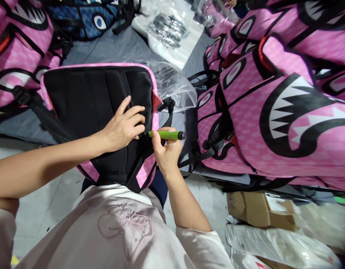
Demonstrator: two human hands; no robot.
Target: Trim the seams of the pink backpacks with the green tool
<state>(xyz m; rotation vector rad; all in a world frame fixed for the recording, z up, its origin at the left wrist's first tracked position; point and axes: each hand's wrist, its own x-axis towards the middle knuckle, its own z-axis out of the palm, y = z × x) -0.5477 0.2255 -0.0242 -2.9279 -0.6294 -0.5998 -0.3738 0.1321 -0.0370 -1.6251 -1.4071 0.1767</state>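
Note:
A backpack [82, 93] with a black padded back panel and pink edging lies in front of me, back side up, its lower end against my body. My left hand [124, 123] rests on the panel with its fingers spread. In my right hand [168, 149] is a green marker pen [169, 135] with a dark end pointing right; its other end meets the panel's right edge near my left fingertips. What the tip touches is too small to tell. Black shoulder straps [46, 116] hang at the backpack's sides.
Pink shark-mouth backpacks [273, 112] are piled on the right, and more [18, 67] stand at left. A blue checked backpack [85, 18] lies at the back. Clear plastic bags [176, 86] are beyond my backpack. A cardboard box [248, 209] and plastic-wrapped packages [279, 243] sit low at right.

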